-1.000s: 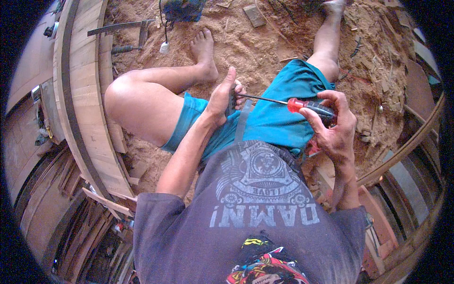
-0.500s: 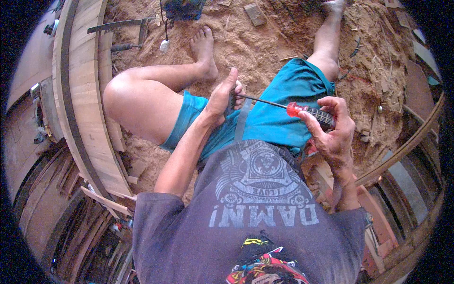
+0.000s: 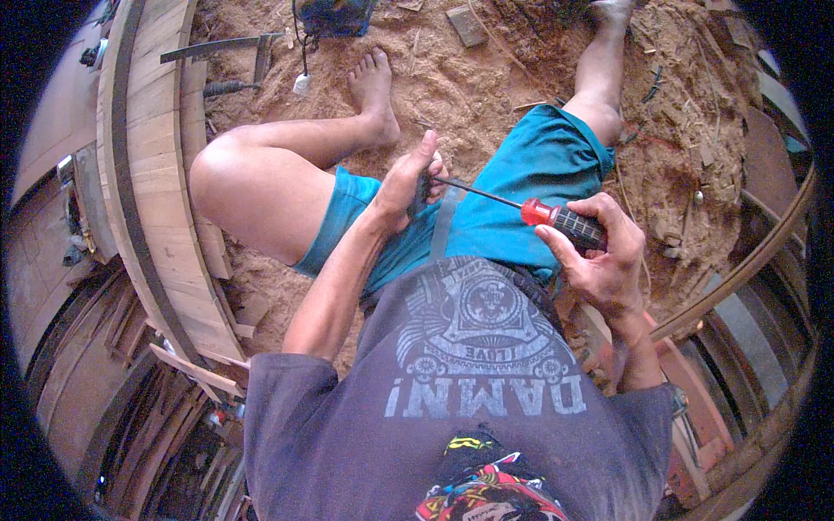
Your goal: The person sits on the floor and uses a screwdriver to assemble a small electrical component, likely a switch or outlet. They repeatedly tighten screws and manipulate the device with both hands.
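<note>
A screwdriver (image 3: 578, 227) with a red and black handle lies across my lap, its thin shaft pointing left. My right hand (image 3: 612, 265) is closed around the rear of its handle, thumb along the near side. My left hand (image 3: 404, 187) is curled around a small dark object (image 3: 420, 189), thumb up; most of it is hidden by the palm and fingers. The screwdriver's tip reaches that object at my left fingers, but the exact contact is hidden.
Wood dust and chips (image 3: 452, 78) cover the floor around my bare legs. Long planks (image 3: 161, 174) stand on the left, with a flat dark strip (image 3: 217, 47) beside them. A white plug (image 3: 301, 84) on a cord and a wood block (image 3: 467, 26) lie ahead. A curved rail (image 3: 738, 282) runs at right.
My right hand and the screwdriver handle have shifted slightly left and nearer, and the fingers have turned around the handle. My left hand stays almost in place.
</note>
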Demonstrator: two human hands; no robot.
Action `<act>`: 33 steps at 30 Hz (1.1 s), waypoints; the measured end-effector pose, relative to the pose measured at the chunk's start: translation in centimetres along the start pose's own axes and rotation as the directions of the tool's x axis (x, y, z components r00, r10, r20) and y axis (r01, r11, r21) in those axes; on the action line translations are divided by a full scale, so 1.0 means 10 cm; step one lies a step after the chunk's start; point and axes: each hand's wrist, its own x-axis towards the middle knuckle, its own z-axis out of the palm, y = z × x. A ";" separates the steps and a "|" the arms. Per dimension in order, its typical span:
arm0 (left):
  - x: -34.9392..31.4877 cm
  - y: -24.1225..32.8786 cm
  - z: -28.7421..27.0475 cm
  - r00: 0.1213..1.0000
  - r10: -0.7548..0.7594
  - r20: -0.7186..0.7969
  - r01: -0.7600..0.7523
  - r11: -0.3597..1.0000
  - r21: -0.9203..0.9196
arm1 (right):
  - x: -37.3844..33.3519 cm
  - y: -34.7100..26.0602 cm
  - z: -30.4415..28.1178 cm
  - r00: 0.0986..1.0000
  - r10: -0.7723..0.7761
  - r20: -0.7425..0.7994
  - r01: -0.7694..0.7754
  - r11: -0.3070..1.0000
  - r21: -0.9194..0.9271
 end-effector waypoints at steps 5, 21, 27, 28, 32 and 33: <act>0.04 0.06 0.03 0.999 0.032 0.042 -0.020 0.968 -0.251 | 0.03 0.03 -0.03 0.996 0.094 0.007 -0.095 0.993 0.074; 0.09 0.12 -0.05 0.998 -0.012 0.066 0.036 0.930 -0.366 | -0.04 0.03 -0.05 1.000 -0.022 0.010 0.021 0.996 0.092; 0.09 0.12 -0.04 0.998 -0.014 0.066 0.037 0.931 -0.362 | -0.06 0.01 -0.06 1.000 0.019 0.014 -0.020 0.996 0.092; 0.08 0.13 -0.04 0.998 -0.012 0.060 0.033 0.933 -0.357 | -0.05 0.04 -0.05 1.000 -0.004 0.010 0.003 0.996 0.091; 0.09 0.10 -0.07 0.999 -0.011 0.053 0.028 0.942 -0.335 | -0.05 0.05 -0.05 1.000 -0.022 0.015 0.021 0.996 0.090; 0.09 0.10 -0.06 0.998 -0.012 0.055 0.030 0.942 -0.335 | -0.05 0.04 -0.05 1.000 -0.013 0.019 0.012 0.996 0.092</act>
